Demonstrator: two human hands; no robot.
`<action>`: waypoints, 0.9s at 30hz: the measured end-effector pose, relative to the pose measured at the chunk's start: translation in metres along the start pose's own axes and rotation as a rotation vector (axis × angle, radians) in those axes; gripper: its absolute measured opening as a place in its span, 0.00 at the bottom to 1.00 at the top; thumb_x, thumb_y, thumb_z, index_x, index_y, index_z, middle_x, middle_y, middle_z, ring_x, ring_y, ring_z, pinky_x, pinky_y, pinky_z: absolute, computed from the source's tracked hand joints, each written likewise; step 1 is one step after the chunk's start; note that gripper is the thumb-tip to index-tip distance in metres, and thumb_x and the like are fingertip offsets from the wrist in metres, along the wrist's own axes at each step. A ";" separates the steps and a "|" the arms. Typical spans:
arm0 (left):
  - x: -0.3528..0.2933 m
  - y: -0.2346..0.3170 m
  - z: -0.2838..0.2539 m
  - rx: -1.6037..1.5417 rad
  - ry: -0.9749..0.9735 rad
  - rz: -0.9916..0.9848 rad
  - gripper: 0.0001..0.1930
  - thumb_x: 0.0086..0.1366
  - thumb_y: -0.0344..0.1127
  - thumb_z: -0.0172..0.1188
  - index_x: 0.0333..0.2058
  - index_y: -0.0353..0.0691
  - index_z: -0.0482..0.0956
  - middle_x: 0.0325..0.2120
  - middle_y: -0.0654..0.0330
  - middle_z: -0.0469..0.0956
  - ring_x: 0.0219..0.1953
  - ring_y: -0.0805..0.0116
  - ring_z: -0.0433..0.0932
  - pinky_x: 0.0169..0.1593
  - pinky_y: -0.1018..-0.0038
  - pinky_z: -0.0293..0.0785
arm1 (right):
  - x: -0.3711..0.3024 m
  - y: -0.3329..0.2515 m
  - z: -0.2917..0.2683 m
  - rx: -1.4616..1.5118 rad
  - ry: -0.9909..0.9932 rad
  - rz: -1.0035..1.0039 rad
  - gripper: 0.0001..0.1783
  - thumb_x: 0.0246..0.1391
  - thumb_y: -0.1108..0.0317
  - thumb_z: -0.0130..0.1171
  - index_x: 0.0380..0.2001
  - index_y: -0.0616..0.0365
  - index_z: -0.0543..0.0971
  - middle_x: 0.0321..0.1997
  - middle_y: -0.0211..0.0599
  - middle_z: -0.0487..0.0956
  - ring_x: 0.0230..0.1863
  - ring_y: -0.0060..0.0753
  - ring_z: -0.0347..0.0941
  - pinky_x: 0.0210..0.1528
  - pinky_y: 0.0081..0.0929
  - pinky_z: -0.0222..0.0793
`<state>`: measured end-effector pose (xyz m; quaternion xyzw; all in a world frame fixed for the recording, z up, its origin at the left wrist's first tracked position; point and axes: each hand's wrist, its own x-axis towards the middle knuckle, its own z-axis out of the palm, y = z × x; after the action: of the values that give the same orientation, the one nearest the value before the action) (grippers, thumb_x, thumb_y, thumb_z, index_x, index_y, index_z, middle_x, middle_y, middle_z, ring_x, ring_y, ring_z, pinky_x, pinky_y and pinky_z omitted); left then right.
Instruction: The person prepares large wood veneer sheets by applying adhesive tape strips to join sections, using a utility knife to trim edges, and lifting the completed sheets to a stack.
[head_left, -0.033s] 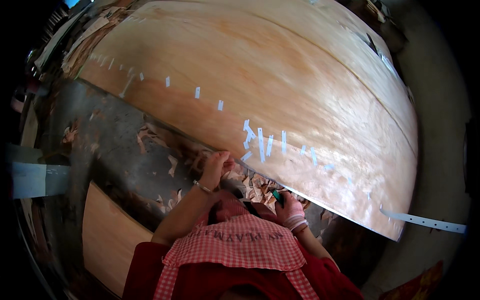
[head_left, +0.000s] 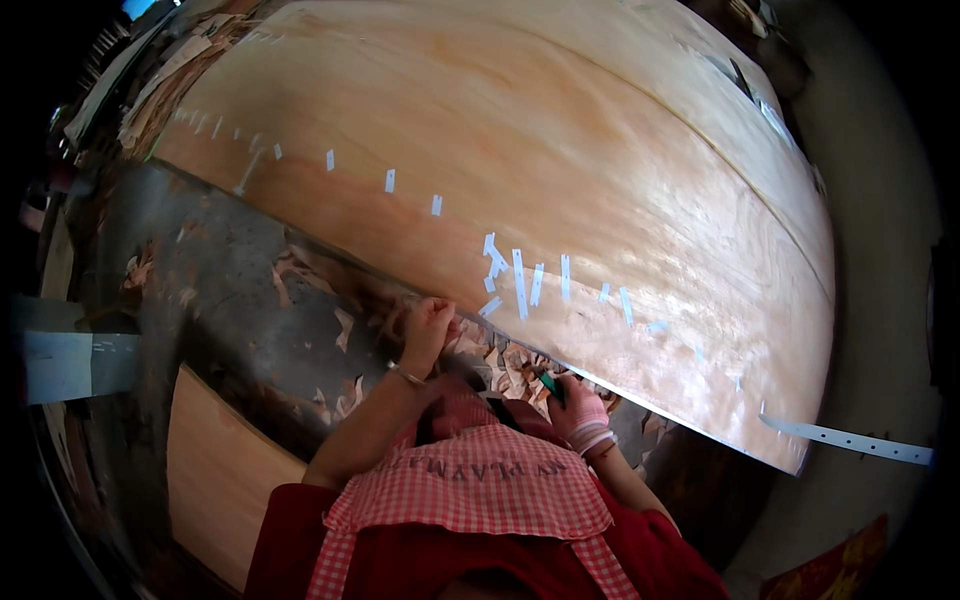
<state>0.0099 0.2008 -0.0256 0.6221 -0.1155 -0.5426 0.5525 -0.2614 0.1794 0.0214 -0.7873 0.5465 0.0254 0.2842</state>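
Observation:
A large wood veneer sheet point(head_left: 400, 110) spreads out in front of me, with pieces of white perforated tape point(head_left: 520, 285) stuck on it near its close edge. At that edge my left hand point(head_left: 430, 328) is closed, fingers curled in; what they hold, if anything, is hidden. To its right, my right hand point(head_left: 578, 408), wearing a pale pinkish glove, is wrapped round a small green-handled tool point(head_left: 550, 384). The tool's working end is too small to make out. The right hand stays just below the sheet's edge.
Torn veneer scraps point(head_left: 500, 362) lie below the edge between my hands. A smaller wood sheet point(head_left: 225, 470) stands at the lower left. From the sheet's right corner a strip of perforated tape point(head_left: 850, 440) sticks out. More veneer pieces point(head_left: 185, 60) are piled at the far left.
My right hand and the green-handled tool have shifted slightly up and left. The whole view has shifted a little; the left hand keeps its closed pose at the edge.

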 end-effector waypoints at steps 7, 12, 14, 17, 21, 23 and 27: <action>-0.019 -0.010 0.014 1.353 -0.159 1.023 0.22 0.57 0.31 0.46 0.51 0.30 0.65 0.57 0.50 0.59 0.60 0.55 0.56 0.62 0.62 0.52 | 0.041 -0.025 -0.027 -0.133 -0.167 -0.173 0.14 0.50 0.57 0.52 0.34 0.57 0.70 0.30 0.51 0.75 0.34 0.55 0.72 0.35 0.47 0.67; -0.005 -0.024 0.002 1.399 -0.157 1.108 0.21 0.58 0.30 0.44 0.51 0.30 0.65 0.56 0.50 0.60 0.61 0.56 0.57 0.62 0.63 0.52 | 0.074 -0.045 -0.032 -0.293 -0.247 -0.246 0.15 0.52 0.57 0.50 0.32 0.59 0.70 0.31 0.51 0.76 0.36 0.54 0.73 0.37 0.46 0.68; -0.005 -0.025 0.000 1.390 -0.159 1.113 0.21 0.58 0.30 0.44 0.51 0.30 0.66 0.56 0.50 0.61 0.60 0.57 0.57 0.62 0.64 0.52 | 0.084 -0.051 -0.032 -0.339 -0.296 -0.253 0.16 0.52 0.57 0.50 0.32 0.60 0.71 0.32 0.52 0.76 0.37 0.54 0.73 0.38 0.46 0.68; -0.005 -0.023 0.001 1.366 -0.148 1.131 0.20 0.58 0.30 0.45 0.50 0.30 0.67 0.55 0.50 0.62 0.60 0.57 0.59 0.61 0.63 0.54 | 0.091 -0.058 -0.031 -0.348 -0.310 -0.267 0.16 0.52 0.57 0.50 0.33 0.60 0.72 0.32 0.51 0.77 0.38 0.54 0.73 0.39 0.45 0.68; -0.007 -0.021 0.003 1.380 -0.121 1.170 0.18 0.59 0.32 0.47 0.48 0.30 0.68 0.54 0.49 0.64 0.58 0.56 0.61 0.59 0.62 0.58 | 0.100 -0.063 -0.025 -0.392 -0.319 -0.251 0.14 0.52 0.58 0.50 0.33 0.60 0.72 0.32 0.51 0.77 0.38 0.54 0.73 0.39 0.45 0.68; -0.007 -0.021 0.003 1.393 -0.116 1.175 0.18 0.59 0.32 0.48 0.48 0.30 0.68 0.54 0.49 0.64 0.58 0.56 0.62 0.59 0.61 0.58 | 0.099 -0.060 -0.024 -0.389 -0.299 -0.264 0.12 0.50 0.61 0.50 0.32 0.59 0.72 0.30 0.51 0.77 0.36 0.54 0.73 0.37 0.45 0.68; -0.006 -0.023 0.003 1.358 -0.109 1.163 0.18 0.58 0.32 0.48 0.47 0.31 0.69 0.53 0.49 0.64 0.58 0.54 0.61 0.58 0.60 0.59 | 0.085 -0.046 -0.037 -0.398 -0.329 -0.208 0.10 0.48 0.64 0.50 0.32 0.59 0.73 0.30 0.51 0.77 0.36 0.54 0.74 0.37 0.44 0.69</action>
<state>-0.0055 0.2125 -0.0406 0.6315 -0.7348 -0.0201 0.2467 -0.1968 0.1007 0.0416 -0.8649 0.3934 0.2306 0.2099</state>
